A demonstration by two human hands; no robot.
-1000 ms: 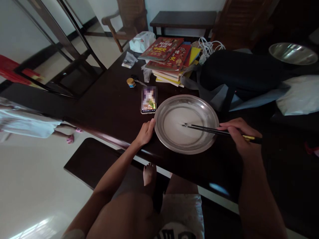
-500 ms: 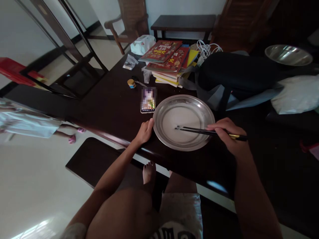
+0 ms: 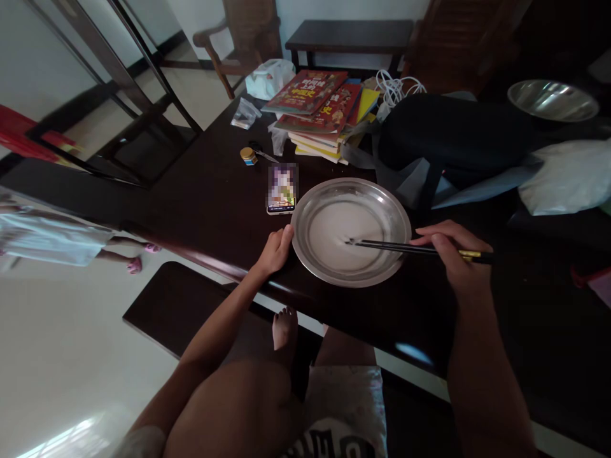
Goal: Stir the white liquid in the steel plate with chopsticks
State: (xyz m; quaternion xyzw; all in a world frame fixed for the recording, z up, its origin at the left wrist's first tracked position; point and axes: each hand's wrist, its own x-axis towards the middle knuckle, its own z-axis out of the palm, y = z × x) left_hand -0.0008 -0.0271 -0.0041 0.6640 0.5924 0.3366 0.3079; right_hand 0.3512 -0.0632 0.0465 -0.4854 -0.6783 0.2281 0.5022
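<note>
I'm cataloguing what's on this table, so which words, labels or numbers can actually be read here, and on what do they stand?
None reads clearly.
Red book covers: large yellow characters, too blurred to read.
Phone screen: blurred out.
Small jar: label too small.
Shorts: dark print cut off at the picture's edge, unreadable.
Metal plate and chopsticks: no marking visible.

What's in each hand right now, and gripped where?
Right hand grips the black chopsticks near their gold-banded back end, tips over the metal plate. Left hand holds nothing; it rests against the plate's near-left rim.
</note>
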